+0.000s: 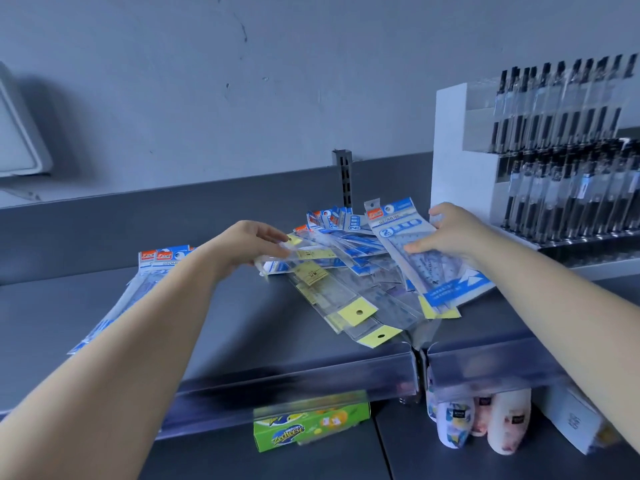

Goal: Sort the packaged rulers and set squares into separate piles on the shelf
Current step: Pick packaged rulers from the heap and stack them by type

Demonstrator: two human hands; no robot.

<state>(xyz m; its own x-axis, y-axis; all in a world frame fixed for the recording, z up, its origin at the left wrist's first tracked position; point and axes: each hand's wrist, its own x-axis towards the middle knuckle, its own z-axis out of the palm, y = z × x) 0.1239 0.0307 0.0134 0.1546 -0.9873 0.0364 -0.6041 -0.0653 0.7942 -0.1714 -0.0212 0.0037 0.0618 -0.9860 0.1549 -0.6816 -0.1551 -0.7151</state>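
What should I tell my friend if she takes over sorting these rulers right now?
Left hand: pinching a clear yellow-tagged ruler pack at the mixed heap's left edge.
Right hand: gripping a blue set square pack on the heap's right side.
Done: a few blue set square packs lie apart at the left of the shelf, partly behind the left arm.
Left: the mixed heap in the middle is still jumbled; split rulers from set squares.
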